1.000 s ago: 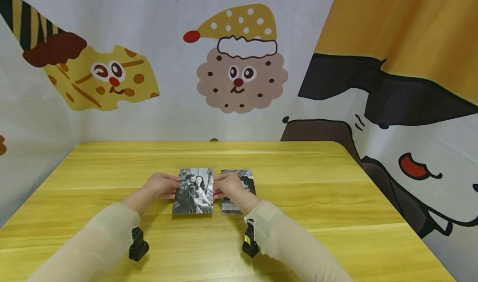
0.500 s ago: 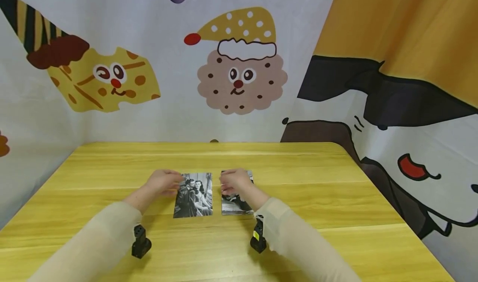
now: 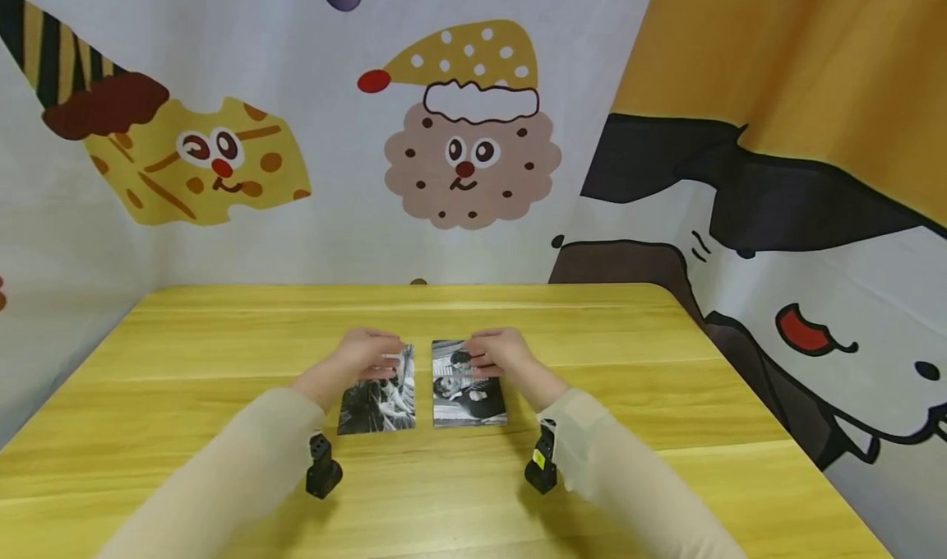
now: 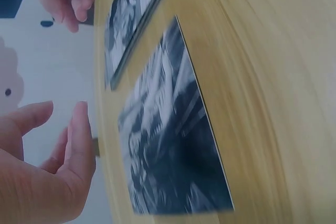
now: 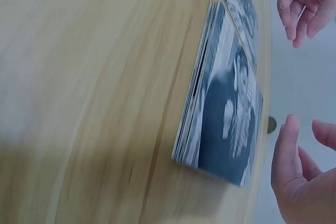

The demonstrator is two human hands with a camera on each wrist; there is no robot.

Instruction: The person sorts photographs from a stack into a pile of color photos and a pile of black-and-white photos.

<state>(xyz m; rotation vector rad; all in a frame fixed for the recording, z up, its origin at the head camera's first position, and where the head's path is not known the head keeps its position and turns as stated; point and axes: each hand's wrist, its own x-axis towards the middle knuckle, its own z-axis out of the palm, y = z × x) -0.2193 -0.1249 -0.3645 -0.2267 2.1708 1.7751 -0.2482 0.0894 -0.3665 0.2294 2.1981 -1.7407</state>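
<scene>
Two black-and-white picture piles lie side by side on the wooden table. On the left is a single photo card (image 3: 376,411), flat on the tabletop; in the left wrist view it shows as one thin sheet. The right one is a stack of photo cards (image 5: 226,124), its several layered edges visible in the right wrist view. My left hand (image 3: 360,355) hovers above the far part of the left card, fingers relaxed and holding nothing. Over the stack's far right corner hangs my right hand (image 3: 507,353), its fingers loose and apart from the thumb.
The yellow wooden table (image 3: 222,329) reaches back to a cartoon-printed curtain (image 3: 296,255). A narrow strip of tabletop separates the card from the stack. Black wrist cameras (image 3: 323,467) sit under both sleeves.
Both hands held the left photo card at first, then let it down on the table and released it. Since then both hands have shifted to the right, uncovering more of the stack.
</scene>
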